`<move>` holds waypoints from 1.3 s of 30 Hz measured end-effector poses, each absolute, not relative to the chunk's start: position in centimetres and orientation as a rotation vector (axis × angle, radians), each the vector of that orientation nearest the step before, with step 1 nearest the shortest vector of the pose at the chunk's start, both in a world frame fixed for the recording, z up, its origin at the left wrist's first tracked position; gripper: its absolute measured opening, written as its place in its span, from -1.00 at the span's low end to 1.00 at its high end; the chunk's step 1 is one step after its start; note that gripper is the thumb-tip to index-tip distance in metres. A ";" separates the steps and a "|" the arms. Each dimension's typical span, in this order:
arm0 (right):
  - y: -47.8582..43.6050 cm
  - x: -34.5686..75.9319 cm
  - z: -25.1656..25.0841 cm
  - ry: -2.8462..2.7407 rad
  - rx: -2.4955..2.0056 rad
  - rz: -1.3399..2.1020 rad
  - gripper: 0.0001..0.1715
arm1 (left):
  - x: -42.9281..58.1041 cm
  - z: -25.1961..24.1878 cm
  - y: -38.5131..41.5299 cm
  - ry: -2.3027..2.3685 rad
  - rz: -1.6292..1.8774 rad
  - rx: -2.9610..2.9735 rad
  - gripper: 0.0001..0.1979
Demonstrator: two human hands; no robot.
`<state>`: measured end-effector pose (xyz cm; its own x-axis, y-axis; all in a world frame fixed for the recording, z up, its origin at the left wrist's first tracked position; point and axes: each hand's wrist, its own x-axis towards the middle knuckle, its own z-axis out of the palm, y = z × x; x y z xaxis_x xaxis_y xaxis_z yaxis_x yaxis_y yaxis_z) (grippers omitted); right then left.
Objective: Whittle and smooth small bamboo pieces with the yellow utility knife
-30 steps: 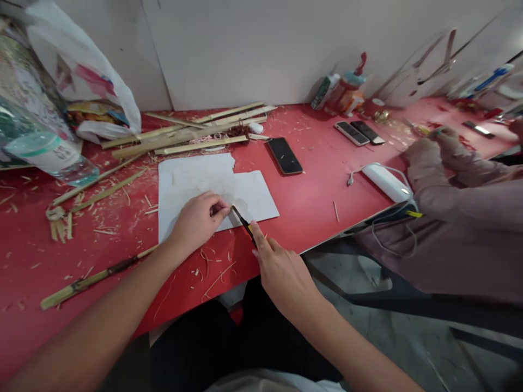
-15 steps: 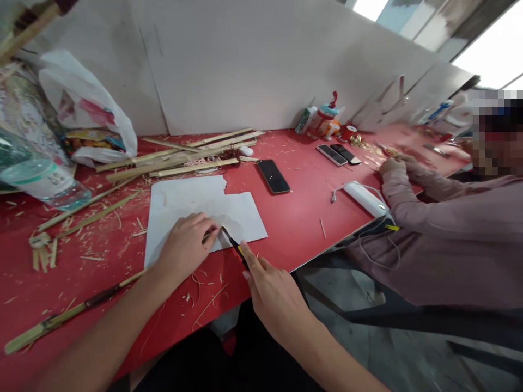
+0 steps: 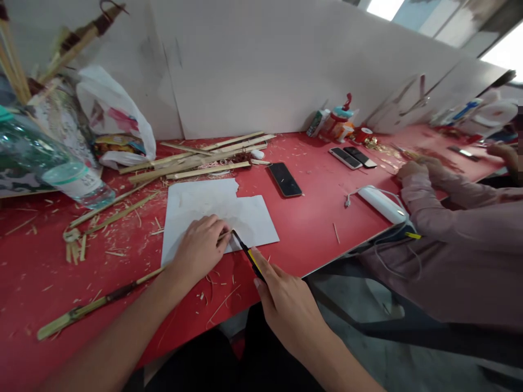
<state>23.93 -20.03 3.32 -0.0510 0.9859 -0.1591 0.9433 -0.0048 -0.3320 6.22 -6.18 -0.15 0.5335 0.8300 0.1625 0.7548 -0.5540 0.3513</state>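
- Your right hand [image 3: 288, 299] is closed round the knife [image 3: 253, 262], forefinger along its handle.
- Your left hand [image 3: 200, 244] pinches the stick [image 3: 224, 235] over the paper [image 3: 257, 218], the blade at its tip; your forearm hides how far it runs back.
- This looks like trimming the tip; another stroke calls for fingertips clear of the edge.
- Farther off, the bottle [image 3: 77, 182] has a label, too blurred to read.

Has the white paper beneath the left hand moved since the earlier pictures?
No: the white paper lies in the same place relative to the black phone; the camera view itself has shifted.
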 end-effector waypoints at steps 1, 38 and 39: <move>-20.0 23.9 3.3 -2.104 -2.056 0.556 -0.33 | 6.2 -0.2 -6.1 1.331 0.453 2.530 -0.87; -22.2 24.8 1.4 -1.605 -1.605 0.749 -0.41 | 6.3 0.3 -6.9 1.350 0.519 2.716 -0.83; -22.3 24.8 1.3 -1.611 -1.598 0.736 -0.40 | 6.3 0.3 -6.9 1.349 0.522 2.736 -0.81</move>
<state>24.76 -22.29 1.29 0.0478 0.9932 0.1058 0.5698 0.0599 -0.8196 6.29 -6.87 0.28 0.5632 0.7782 0.2778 0.7625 -0.6190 0.1881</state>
